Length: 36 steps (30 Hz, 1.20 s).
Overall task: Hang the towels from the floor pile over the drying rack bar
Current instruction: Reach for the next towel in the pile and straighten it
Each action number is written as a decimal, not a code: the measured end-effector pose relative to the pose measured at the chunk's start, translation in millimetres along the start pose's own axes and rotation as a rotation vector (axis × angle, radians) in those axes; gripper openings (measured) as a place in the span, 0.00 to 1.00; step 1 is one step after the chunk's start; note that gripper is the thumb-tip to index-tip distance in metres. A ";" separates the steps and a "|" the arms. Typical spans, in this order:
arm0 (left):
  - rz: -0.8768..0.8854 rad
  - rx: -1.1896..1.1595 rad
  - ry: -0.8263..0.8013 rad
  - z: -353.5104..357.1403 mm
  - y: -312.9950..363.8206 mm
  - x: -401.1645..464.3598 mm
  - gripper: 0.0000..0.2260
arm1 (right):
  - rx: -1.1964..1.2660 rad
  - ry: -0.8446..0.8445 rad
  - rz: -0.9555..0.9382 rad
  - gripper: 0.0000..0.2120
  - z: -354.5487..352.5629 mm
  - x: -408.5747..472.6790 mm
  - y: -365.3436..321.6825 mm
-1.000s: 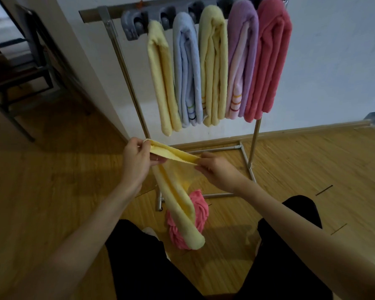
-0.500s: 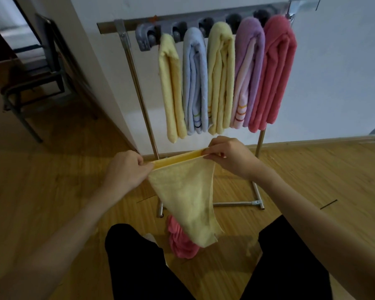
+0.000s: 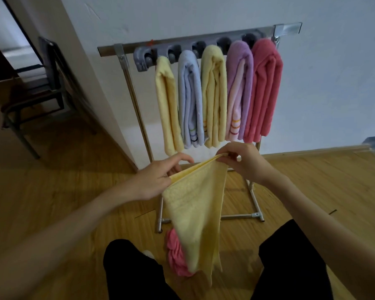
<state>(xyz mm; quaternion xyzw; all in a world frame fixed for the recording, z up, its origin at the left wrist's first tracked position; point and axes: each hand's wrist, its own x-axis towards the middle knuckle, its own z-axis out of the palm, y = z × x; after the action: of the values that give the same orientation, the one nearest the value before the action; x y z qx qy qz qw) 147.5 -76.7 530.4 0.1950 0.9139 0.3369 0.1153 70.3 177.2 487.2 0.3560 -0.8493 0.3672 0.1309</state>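
Yellow towel [image 3: 195, 215] held up in front of the rack, below the hung towels, top hem stretched between both hands. Left hand [image 3: 158, 178] pinches the left end of the hem, right hand [image 3: 245, 161] pinches the right end; both grips closed on cloth. Step: straightening before hanging. Next move likely calls for a lift over the rack bar [image 3: 188, 42]; free room looks to be at its left end. Pink towel [image 3: 178, 256] on the floor, mostly hidden behind the yellow one, so pile size unclear. Left fingertips behind hem.
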 end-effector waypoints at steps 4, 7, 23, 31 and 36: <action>0.022 0.088 -0.119 0.7 2.8 2.8 0.21 | -0.028 -0.059 0.007 0.06 0.1 -1.4 0.1; 0.010 0.140 -0.166 -2.6 2.3 3.9 0.15 | -0.001 -0.151 0.023 0.09 -1.6 -4.0 -5.5; -0.011 0.151 -0.381 -12.3 -8.2 -3.4 0.16 | -0.026 -0.309 -0.029 0.05 8.6 -6.4 -1.5; 0.194 0.422 -0.393 -7.6 6.1 3.5 0.18 | 0.123 -0.127 0.064 0.06 24.1 10.5 1.0; 0.444 0.802 -0.120 -1.9 5.5 9.1 0.09 | 0.162 -0.037 0.108 0.08 27.1 19.9 6.1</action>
<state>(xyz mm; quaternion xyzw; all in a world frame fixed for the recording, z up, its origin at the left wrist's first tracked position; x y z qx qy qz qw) 140.2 -70.0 534.8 0.4342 0.8999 -0.0385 0.0087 53.0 150.6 474.7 0.3256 -0.8372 0.4344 0.0658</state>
